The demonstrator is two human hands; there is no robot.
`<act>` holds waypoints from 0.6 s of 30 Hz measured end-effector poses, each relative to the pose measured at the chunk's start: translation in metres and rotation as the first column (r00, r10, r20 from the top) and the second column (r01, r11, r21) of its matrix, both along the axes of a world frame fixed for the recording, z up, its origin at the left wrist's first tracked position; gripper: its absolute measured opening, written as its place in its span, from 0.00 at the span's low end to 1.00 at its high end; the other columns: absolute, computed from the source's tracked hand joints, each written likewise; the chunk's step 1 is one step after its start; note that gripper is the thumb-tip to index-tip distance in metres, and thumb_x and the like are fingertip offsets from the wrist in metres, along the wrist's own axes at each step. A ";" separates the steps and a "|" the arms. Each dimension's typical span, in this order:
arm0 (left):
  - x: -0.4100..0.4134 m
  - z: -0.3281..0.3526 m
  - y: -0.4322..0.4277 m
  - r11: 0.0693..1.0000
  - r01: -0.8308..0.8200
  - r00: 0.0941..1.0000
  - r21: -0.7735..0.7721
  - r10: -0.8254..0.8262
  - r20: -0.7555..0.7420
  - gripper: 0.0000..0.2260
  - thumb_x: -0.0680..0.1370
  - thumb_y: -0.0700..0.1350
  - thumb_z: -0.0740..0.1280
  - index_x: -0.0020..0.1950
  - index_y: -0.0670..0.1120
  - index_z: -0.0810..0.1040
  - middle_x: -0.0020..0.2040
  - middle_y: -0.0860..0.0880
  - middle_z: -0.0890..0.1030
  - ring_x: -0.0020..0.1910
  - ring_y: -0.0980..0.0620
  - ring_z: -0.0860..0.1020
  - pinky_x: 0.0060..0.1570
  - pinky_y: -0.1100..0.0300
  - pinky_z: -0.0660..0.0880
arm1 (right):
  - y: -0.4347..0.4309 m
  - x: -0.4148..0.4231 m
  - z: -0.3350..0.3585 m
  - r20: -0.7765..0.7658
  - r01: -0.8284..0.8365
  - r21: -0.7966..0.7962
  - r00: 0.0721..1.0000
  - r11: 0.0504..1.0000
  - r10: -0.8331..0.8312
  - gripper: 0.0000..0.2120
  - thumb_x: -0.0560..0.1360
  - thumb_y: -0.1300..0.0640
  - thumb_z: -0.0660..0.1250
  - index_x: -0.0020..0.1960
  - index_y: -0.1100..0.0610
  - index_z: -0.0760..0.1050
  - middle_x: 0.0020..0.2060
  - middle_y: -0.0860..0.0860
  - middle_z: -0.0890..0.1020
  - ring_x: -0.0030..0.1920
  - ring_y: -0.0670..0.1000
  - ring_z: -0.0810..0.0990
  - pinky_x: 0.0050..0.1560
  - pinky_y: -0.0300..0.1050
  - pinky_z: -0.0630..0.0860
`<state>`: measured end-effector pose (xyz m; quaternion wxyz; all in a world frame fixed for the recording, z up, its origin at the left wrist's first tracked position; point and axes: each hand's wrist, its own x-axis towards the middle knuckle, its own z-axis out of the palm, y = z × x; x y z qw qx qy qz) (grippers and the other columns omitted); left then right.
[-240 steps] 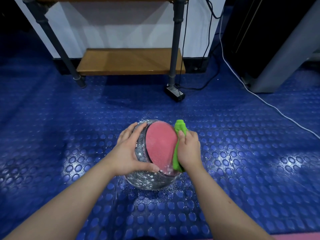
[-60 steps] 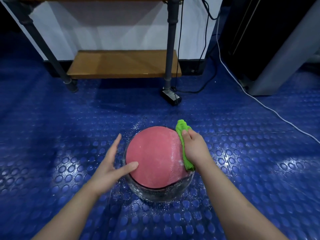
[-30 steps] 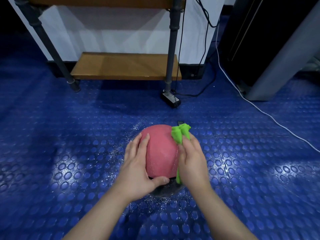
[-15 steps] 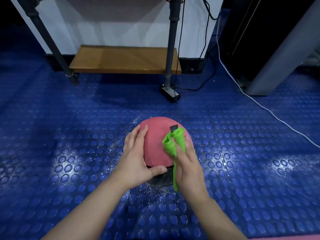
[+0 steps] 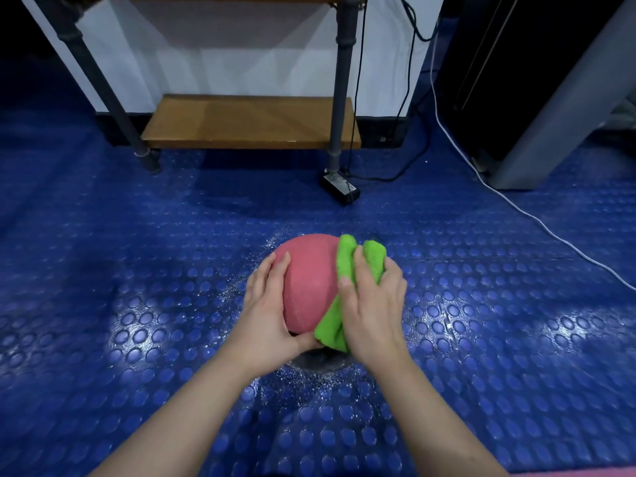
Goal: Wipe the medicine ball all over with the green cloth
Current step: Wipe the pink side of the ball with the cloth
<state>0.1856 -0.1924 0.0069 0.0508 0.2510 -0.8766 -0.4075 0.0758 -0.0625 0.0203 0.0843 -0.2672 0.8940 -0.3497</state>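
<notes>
Blue studded floor (image 5: 137,270): wiping seems under way on the right side of the ball (image 5: 309,280).
It sits on the floor, matte pink with a dark glittery patch underneath. Left hand (image 5: 272,315) cups its left side, thumb curled under; right hand (image 5: 375,311) grips the bunched cloth (image 5: 330,325) against it. Next, probably, turn it to reach unwiped parts.

A blue rubber floor (image 5: 137,270) covered in raised round studs is seen, with glare caught on it in patches. A pink ball (image 5: 309,280) is set on it near the middle, ringed by pale specks (image 5: 309,376) scattered over the studs. Further back, the two dark legs of a shelf rack (image 5: 334,160) are planted on the floor, and a small black box (image 5: 340,187) is laid just beside the right leg. A white cable (image 5: 537,222) is trailed across the right side.
</notes>
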 end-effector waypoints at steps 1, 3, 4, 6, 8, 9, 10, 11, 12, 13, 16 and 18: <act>0.000 -0.001 0.000 1.000 0.002 1.000 -0.003 -0.002 -0.002 0.60 0.55 0.72 0.70 0.80 0.57 0.42 0.77 0.62 0.42 0.78 0.56 0.44 0.77 0.50 0.52 | 0.000 0.001 -0.005 -0.087 -0.004 0.046 0.996 0.999 0.009 0.30 0.78 0.38 0.47 0.77 0.48 0.57 0.73 0.58 0.54 0.74 0.54 0.49 0.74 0.53 0.48; 0.000 -0.001 0.001 1.000 0.002 1.000 0.000 -0.002 0.002 0.61 0.55 0.73 0.70 0.79 0.58 0.41 0.76 0.65 0.41 0.78 0.56 0.44 0.77 0.49 0.53 | -0.003 -0.001 -0.012 -0.162 -0.003 0.007 0.987 1.000 0.004 0.32 0.77 0.38 0.47 0.76 0.51 0.61 0.76 0.57 0.51 0.77 0.52 0.40 0.76 0.55 0.42; 0.000 -0.001 0.001 1.000 0.002 1.000 0.004 -0.002 0.001 0.61 0.56 0.72 0.71 0.79 0.58 0.41 0.76 0.66 0.40 0.78 0.57 0.43 0.77 0.49 0.53 | -0.004 -0.003 -0.014 -0.166 -0.009 -0.047 0.986 0.999 0.001 0.31 0.77 0.39 0.49 0.75 0.54 0.63 0.77 0.56 0.51 0.77 0.51 0.38 0.76 0.52 0.41; -0.001 -0.001 0.001 1.000 -0.002 1.000 0.010 0.002 -0.005 0.61 0.56 0.70 0.73 0.79 0.59 0.41 0.76 0.67 0.40 0.78 0.57 0.43 0.77 0.48 0.53 | -0.009 -0.007 -0.015 -0.125 -0.017 -0.129 0.992 0.992 0.001 0.28 0.79 0.44 0.53 0.73 0.58 0.65 0.78 0.54 0.47 0.77 0.49 0.39 0.75 0.40 0.40; -0.004 -0.001 0.000 1.000 -0.013 1.000 0.011 0.013 0.002 0.61 0.58 0.66 0.78 0.80 0.58 0.41 0.76 0.65 0.41 0.79 0.55 0.43 0.78 0.46 0.51 | -0.014 -0.013 -0.014 -0.045 0.014 -0.158 0.999 0.987 -0.021 0.24 0.81 0.50 0.56 0.73 0.60 0.65 0.78 0.51 0.46 0.77 0.48 0.46 0.72 0.35 0.46; -0.006 0.000 0.000 1.000 -0.022 1.000 0.006 0.022 0.010 0.61 0.59 0.64 0.79 0.80 0.58 0.42 0.77 0.64 0.41 0.79 0.54 0.43 0.78 0.46 0.51 | -0.017 -0.019 -0.013 0.006 0.050 -0.151 0.999 0.987 -0.049 0.22 0.81 0.52 0.56 0.72 0.60 0.66 0.78 0.52 0.50 0.77 0.49 0.51 0.72 0.36 0.50; -0.009 0.000 0.001 1.000 -0.028 0.999 0.001 0.028 0.018 0.61 0.60 0.63 0.80 0.80 0.57 0.42 0.77 0.62 0.41 0.79 0.52 0.43 0.78 0.45 0.51 | -0.020 -0.027 -0.011 0.054 0.095 -0.135 0.995 0.986 -0.088 0.20 0.81 0.54 0.55 0.71 0.60 0.68 0.77 0.53 0.56 0.75 0.50 0.56 0.71 0.38 0.54; -0.011 0.001 0.001 1.000 -0.031 0.999 -0.005 0.031 0.022 0.60 0.60 0.63 0.80 0.80 0.57 0.42 0.78 0.61 0.41 0.79 0.51 0.43 0.78 0.44 0.51 | -0.023 -0.035 -0.009 0.100 0.149 -0.114 0.985 0.982 -0.138 0.19 0.81 0.56 0.54 0.69 0.60 0.70 0.75 0.54 0.62 0.73 0.51 0.61 0.68 0.39 0.58; -0.013 0.001 0.002 0.999 -0.030 0.999 -0.011 0.030 0.025 0.61 0.60 0.63 0.80 0.80 0.57 0.42 0.78 0.61 0.41 0.79 0.50 0.43 0.77 0.44 0.51 | -0.026 -0.041 -0.007 0.135 0.198 -0.095 0.974 0.976 -0.184 0.18 0.81 0.57 0.54 0.66 0.61 0.73 0.72 0.55 0.66 0.71 0.52 0.65 0.66 0.39 0.60; -0.014 0.001 0.003 0.999 -0.031 0.999 -0.017 0.031 0.032 0.61 0.60 0.63 0.80 0.80 0.57 0.42 0.78 0.61 0.41 0.79 0.50 0.43 0.78 0.44 0.51 | -0.028 -0.043 -0.005 0.138 0.222 -0.089 0.968 0.971 -0.208 0.17 0.81 0.58 0.54 0.65 0.62 0.74 0.71 0.56 0.68 0.70 0.53 0.66 0.66 0.40 0.61; -0.015 0.001 0.003 0.999 -0.031 0.999 -0.013 0.032 0.039 0.60 0.60 0.62 0.79 0.80 0.56 0.42 0.78 0.60 0.41 0.78 0.51 0.43 0.78 0.46 0.51 | -0.029 -0.012 -0.005 -0.086 0.102 -0.124 0.990 0.987 -0.113 0.19 0.80 0.57 0.55 0.68 0.60 0.72 0.71 0.57 0.68 0.72 0.55 0.63 0.73 0.43 0.55; -0.014 0.001 0.002 1.000 -0.029 0.999 -0.002 0.029 0.020 0.57 0.61 0.59 0.75 0.80 0.55 0.42 0.78 0.58 0.42 0.78 0.51 0.43 0.77 0.46 0.52 | -0.028 0.010 -0.007 -0.220 -0.005 -0.130 0.975 0.991 -0.024 0.22 0.79 0.52 0.54 0.70 0.58 0.71 0.72 0.55 0.67 0.73 0.54 0.62 0.74 0.44 0.51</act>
